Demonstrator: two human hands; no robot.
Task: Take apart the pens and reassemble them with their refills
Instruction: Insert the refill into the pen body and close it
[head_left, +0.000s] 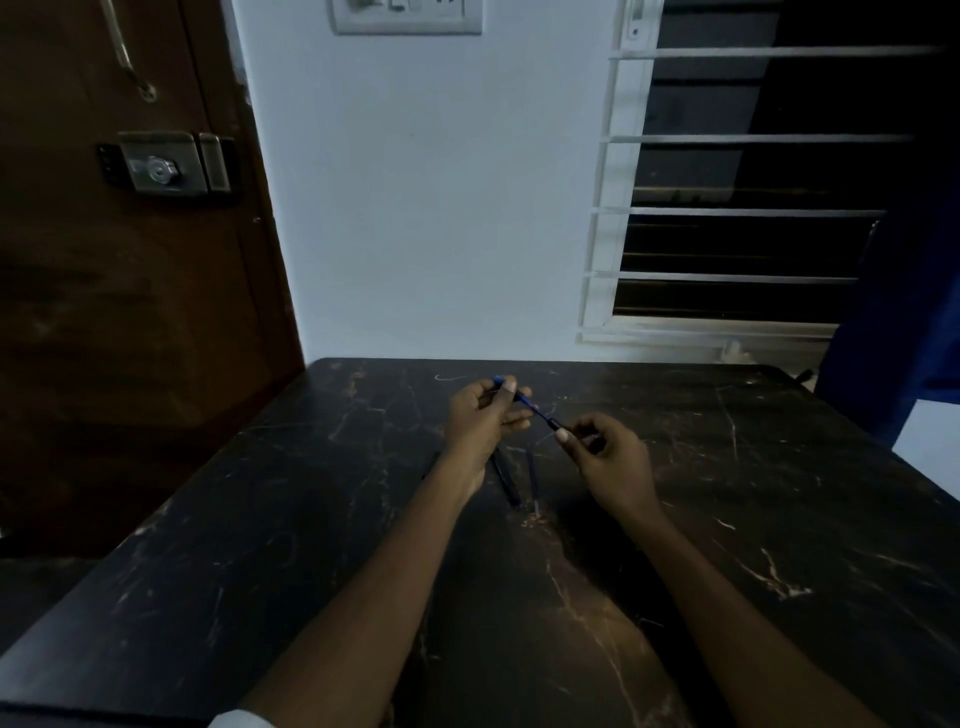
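Above the black marble-patterned tabletop (727, 493), one slim blue pen barrel (524, 401) is spanning two hands: left hand (480, 415) pinching its far end, right hand (605, 454) gripping the dark tip. Two loose pieces, a dark pen (506, 480) and blue refill (533, 475), are lying below.

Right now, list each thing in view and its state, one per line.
Left hand: shut on blue pen.
Right hand: pinching the pen's dark end piece.
Blue pen: held above table, between both hands.
Black pen: lying flat on table.
Refill: lying loose beside it.
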